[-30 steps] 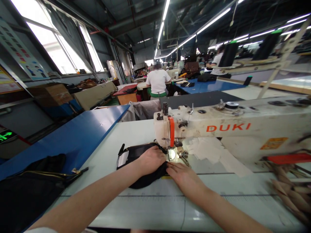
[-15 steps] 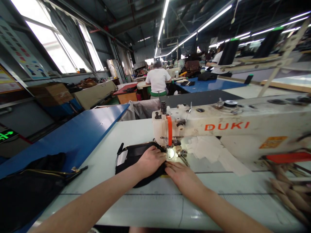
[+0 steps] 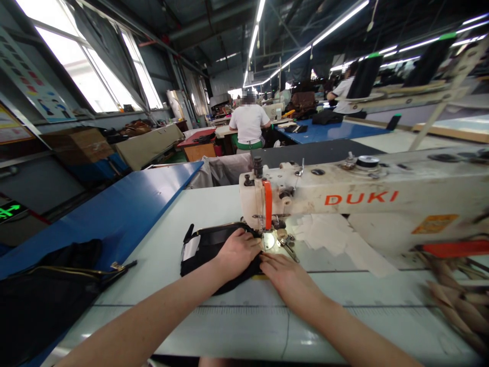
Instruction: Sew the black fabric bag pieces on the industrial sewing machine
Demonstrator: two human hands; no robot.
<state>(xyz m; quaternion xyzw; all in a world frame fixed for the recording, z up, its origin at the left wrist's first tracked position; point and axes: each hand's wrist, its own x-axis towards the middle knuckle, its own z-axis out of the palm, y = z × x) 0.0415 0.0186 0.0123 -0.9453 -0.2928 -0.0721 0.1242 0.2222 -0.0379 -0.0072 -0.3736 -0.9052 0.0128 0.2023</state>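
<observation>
A black fabric piece (image 3: 206,250) with a zipper edge and a pale lining lies on the white sewing table (image 3: 160,244), its right end under the needle of a cream sewing machine (image 3: 344,199) marked DUKI. My left hand (image 3: 239,252) lies palm down on the fabric, fingers curled over it just left of the presser foot (image 3: 269,239). My right hand (image 3: 286,278) rests flat with fingers together, pressing the fabric's near right edge in front of the needle.
A black bag with a gold zipper (image 3: 57,285) sits at the near left on the blue table (image 3: 126,204). Paper cones (image 3: 454,300) lie at the right edge. A person in a white shirt (image 3: 249,125) sits at a far workstation; another person (image 3: 344,92) is farther right.
Both hands and the black fabric stay at the needle; the fabric's left end has shifted slightly toward me. The view has tilted a little.
</observation>
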